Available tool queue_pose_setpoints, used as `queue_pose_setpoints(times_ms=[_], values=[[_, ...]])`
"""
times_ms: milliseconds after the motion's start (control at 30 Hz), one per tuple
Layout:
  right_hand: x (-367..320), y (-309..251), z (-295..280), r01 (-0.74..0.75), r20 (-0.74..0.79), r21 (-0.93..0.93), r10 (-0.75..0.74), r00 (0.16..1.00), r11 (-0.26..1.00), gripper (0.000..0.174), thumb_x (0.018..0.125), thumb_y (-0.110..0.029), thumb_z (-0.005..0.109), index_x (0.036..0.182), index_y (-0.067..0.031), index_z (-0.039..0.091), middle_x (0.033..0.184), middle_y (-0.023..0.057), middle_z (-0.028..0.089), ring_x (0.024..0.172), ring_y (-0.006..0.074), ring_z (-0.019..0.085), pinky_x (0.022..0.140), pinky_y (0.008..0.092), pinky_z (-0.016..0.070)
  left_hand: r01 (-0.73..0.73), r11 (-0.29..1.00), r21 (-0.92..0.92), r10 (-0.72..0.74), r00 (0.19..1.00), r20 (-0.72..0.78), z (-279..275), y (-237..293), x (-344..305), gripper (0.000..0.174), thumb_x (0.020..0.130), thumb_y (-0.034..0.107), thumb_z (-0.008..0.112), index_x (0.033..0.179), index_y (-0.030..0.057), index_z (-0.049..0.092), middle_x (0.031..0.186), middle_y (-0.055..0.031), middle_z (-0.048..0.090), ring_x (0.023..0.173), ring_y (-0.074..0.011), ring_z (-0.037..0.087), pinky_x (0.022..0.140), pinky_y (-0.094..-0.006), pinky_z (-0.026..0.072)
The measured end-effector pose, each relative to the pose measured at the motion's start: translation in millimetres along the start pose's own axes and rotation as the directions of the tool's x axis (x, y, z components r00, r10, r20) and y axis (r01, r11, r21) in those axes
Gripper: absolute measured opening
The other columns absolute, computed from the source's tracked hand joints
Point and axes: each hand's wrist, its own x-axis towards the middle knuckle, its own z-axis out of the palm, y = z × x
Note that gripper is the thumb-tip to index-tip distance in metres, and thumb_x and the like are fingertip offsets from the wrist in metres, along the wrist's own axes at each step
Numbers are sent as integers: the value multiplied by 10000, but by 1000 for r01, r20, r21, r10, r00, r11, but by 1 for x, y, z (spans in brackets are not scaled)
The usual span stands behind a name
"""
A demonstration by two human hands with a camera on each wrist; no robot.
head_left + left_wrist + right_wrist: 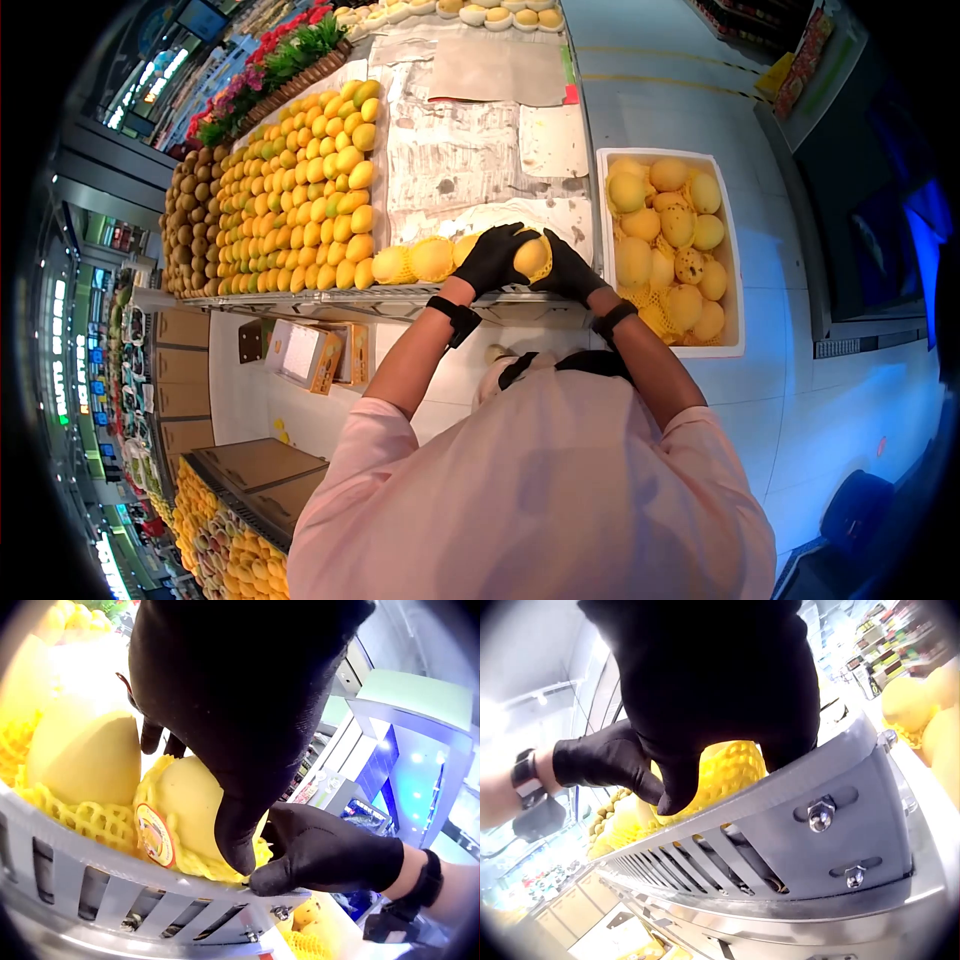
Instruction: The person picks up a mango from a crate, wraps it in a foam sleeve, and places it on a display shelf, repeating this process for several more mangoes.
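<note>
At the front edge of the display stand, both gloved hands grip one yellow melon (533,260) in a yellow foam net. My left hand (491,259), in a black glove, curls round its left side; in the left wrist view its thumb lies over the front of the melon (187,802), beside a round red-and-white sticker (155,835). From the other side my right hand (568,270), also gloved in black, holds the melon. In the right wrist view the foam net (735,772) shows between the hands, just behind the slotted metal rail (757,829). More netted melons (432,260) line the edge to the left.
A white foam box (716,350) of yellow melons stands at the right of the stand. Rows of mangoes (300,190) and brown round fruit (190,220) fill the left side. Wrinkled paper (440,165) covers the surface beyond. An open carton (298,352) lies on the floor below.
</note>
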Motion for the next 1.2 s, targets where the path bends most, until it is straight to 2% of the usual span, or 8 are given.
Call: queue_pose_setpoints(times_ms=[100,200,400,500,600,800,1000,1200], values=[[-12,-24,-22,-149,25,-2,149,989,989,802,634,-202,836,1301,7,443,1278,232,535,1222,363,501,1041,396,403,11,1000,21,-11,1000,7,-2,6,3,810,628,272,875,1346,138,524,1401,-200,498,1292,-373,465,1083,-442,385],[-12,-19,-37,-54,227,-97,75,971,994,822,684,-191,804,1366,26,400,1336,239,501,1249,365,486,1084,386,378,11,999,31,-11,1000,9,-2,11,3,803,627,258,878,1339,129,531,1405,-213,488,1294,-380,463,1088,-448,382],[-22,-22,-42,-112,165,-207,148,975,972,867,698,-226,813,1419,-20,377,1324,213,520,1224,337,517,1047,388,410,-49,998,26,51,996,-78,6,10,8,787,610,253,883,1311,123,548,1349,-211,526,1246,-386,493,1066,-465,389],[-21,-16,-38,-90,140,-139,109,984,986,899,693,-244,824,1436,-37,363,1348,211,520,1226,326,531,1026,378,434,-73,997,-4,72,990,-120,7,9,11,768,622,259,879,1296,100,549,1327,-205,541,1230,-387,504,1053,-456,405],[-22,-33,-48,-282,205,-36,284,937,959,912,688,-245,827,1437,-28,353,1369,214,515,1230,318,541,1012,360,453,-86,996,-31,81,986,-148,3,13,12,774,625,257,880,1294,79,535,1303,-198,555,1211,-383,518,1040,-444,420],[-18,-15,-40,-249,104,-9,249,963,968,862,695,-234,819,1409,-31,381,1280,177,560,1172,298,567,1002,355,454,-49,998,-29,44,990,-136,4,10,14,753,646,173,850,1307,65,508,1294,-187,564,1193,-376,534,1020,-431,441],[-8,-8,-36,-87,14,31,87,996,996,826,654,-147,817,1368,-39,417,1319,159,526,1226,293,518,1052,351,407,-75,992,-97,61,987,-147,9,3,14,736,659,154,845,1307,55,510,1309,-184,556,1211,-371,523,1037,-419,432],[-5,6,-30,-90,23,48,89,996,995,858,620,-136,829,1370,-34,424,1302,178,539,1249,324,488,1074,378,387,31,997,-64,-44,975,-217,1,5,5,753,683,157,847,1342,67,495,1304,-186,563,1203,-361,534,1038,-410,431]])
